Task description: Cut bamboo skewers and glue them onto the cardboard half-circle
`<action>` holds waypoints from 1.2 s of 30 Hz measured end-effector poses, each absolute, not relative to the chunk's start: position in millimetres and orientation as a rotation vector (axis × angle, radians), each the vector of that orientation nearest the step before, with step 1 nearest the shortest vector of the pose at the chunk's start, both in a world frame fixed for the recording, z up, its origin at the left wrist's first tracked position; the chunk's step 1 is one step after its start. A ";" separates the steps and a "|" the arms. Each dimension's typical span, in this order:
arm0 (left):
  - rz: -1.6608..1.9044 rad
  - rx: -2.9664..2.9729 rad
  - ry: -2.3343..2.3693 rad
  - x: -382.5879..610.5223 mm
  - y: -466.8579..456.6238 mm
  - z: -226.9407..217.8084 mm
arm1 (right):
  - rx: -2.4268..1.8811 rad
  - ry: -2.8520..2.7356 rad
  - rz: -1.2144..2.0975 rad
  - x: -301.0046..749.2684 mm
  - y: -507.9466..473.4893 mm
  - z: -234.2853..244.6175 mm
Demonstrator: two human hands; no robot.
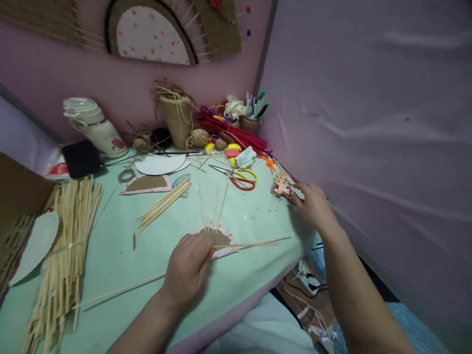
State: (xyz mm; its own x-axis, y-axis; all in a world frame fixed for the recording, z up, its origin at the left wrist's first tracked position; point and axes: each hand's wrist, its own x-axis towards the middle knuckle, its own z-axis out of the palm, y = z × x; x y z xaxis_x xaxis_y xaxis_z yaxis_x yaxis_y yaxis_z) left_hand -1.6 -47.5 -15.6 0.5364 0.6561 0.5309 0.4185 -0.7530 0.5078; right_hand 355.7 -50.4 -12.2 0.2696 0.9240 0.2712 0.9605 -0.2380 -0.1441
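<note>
My left hand (190, 268) is closed at the front of the table, gripping the near edge of a brown cardboard half-circle (224, 240) rimmed with pink-and-white fabric. Several thin wooden sticks (201, 206) fan out from its curved side. Two more sticks (258, 244) stick out to the right by my left thumb, and a long stick (125, 290) runs left from under the hand. At the right, my right hand (313, 206) has its thumb and fingers around the end of a floral-patterned glue gun (282, 187); part of the grip is hidden.
Scissors (241, 178) lie beyond the half-circle. Left of them are a small stick bundle (165, 204), another half-circle (146, 184) and white paper pieces (158, 164). A big stick bundle (68, 255) lies far left. Behind stand a bottle (98, 130), a twine cone (177, 120) and a pen jar (252, 123).
</note>
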 end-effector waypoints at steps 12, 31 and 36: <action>1.006 1.549 1.127 -5.3 -34.1 -3.0 | -2.461 -1.728 0.035 365.9 -32.3 -23.9; 1.001 1.006 0.985 -4.0 -28.9 -13.1 | -1.605 -1.249 0.707 341.7 -99.8 37.6; 1.063 1.046 1.011 -3.7 -23.1 -20.2 | -1.348 -0.928 1.147 318.0 -112.7 36.9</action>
State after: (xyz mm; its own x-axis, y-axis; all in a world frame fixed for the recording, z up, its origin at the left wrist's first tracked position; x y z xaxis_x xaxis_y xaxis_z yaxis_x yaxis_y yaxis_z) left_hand -3.7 -23.1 -20.2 0.1853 0.9746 -0.1255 -0.1743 0.1583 0.9719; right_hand 318.0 -112.7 36.9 0.2285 0.9655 -0.1251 -0.0790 -0.1097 -0.9908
